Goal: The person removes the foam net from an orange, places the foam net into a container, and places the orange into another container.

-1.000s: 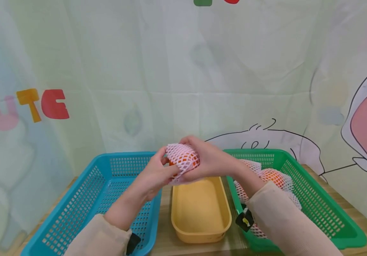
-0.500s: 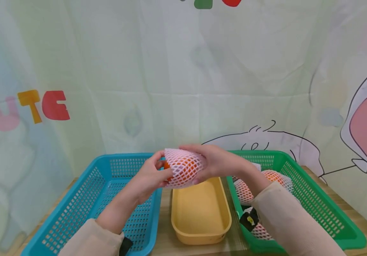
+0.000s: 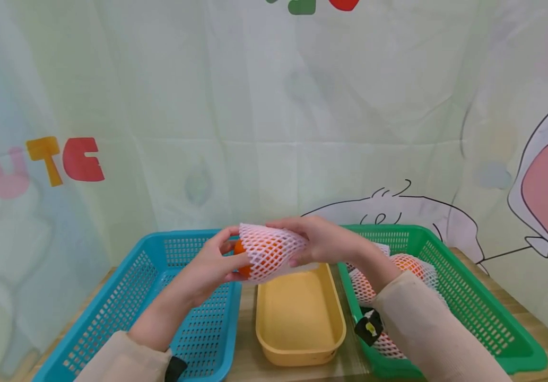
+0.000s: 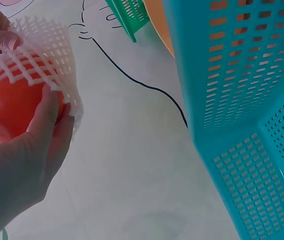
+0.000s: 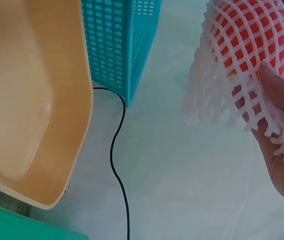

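A round orange (image 4: 11, 107) sits partly inside a white foam net sleeve (image 3: 274, 249), held up above the yellow tray. My left hand (image 3: 207, 268) grips the bare left end of the orange, thumb on the near side and fingers around the far side. At the other end, my right hand (image 3: 323, 241) pinches the loose end of the sleeve between thumb and fingers. In the right wrist view the net's frayed edge hangs beside my right thumb (image 5: 282, 95). The left wrist view shows the orange's smooth skin sticking out of the net.
A blue basket (image 3: 140, 265) stands on the left of the wooden table, and a yellow tray (image 3: 301, 318) in the middle. The green basket (image 3: 488, 318) on the right holds several net-wrapped fruits (image 3: 405, 265). A printed cloth (image 3: 264, 106) hangs behind.
Both hands turned the wrapped orange sideways and lowered it slightly. My left hand has shifted left with it; more bare orange shows at that end, and the sleeve's right end stretches toward my right hand.
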The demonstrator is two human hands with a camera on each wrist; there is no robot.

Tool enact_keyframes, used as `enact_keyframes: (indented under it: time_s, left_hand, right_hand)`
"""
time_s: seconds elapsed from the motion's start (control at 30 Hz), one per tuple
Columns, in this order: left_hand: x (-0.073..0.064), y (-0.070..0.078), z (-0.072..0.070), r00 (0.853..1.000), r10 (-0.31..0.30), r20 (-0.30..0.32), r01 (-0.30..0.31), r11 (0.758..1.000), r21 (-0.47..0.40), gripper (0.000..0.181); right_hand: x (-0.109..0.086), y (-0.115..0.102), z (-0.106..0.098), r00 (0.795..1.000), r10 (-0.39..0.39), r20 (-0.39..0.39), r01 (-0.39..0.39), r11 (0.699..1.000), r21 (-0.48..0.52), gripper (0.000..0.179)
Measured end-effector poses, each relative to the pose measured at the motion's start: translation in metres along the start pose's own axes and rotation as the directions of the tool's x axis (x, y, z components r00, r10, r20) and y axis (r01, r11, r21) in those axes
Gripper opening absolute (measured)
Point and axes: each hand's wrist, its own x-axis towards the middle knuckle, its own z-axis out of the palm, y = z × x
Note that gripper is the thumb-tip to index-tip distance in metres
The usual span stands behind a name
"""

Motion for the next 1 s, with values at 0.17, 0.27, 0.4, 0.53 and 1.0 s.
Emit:
enact_keyframes:
  time_s: [0.17, 0.27, 0.4, 0.53, 1.0]
  left_hand:
    - [-0.001, -0.004, -0.006, 1.0, -0.007, -0.001, 0.007, 1.0, -0.007, 0.058]
    - [-0.002, -0.005, -0.009, 1.0, -0.019, -0.004, 0.018, 1.0, -0.008, 0.06]
    - [-0.004, -0.006, -0.014, 1.0, -0.029, -0.004, 0.029, 0.999, -0.018, 0.062]
    - [-0.006, -0.006, -0.017, 0.999, -0.04, -0.013, 0.04, 0.999, -0.02, 0.061]
    - [-0.012, -0.007, -0.032, 0.997, -0.055, -0.062, 0.055, 0.998, 0.004, 0.061]
  right_hand:
    - [0.001, 0.003, 0.003, 1.0, 0.023, 0.01, -0.023, 1.0, -0.015, 0.061]
    - [0.002, 0.006, 0.004, 1.0, 0.029, 0.005, -0.029, 0.999, -0.031, 0.059]
    - [0.003, 0.008, 0.006, 0.999, 0.04, -0.002, -0.04, 0.998, -0.043, 0.057]
    - [0.005, 0.01, 0.009, 0.998, 0.064, -0.014, -0.064, 0.997, -0.049, 0.054]
    - [0.01, 0.019, 0.019, 0.98, 0.192, -0.058, -0.198, 0.972, -0.123, 0.038]
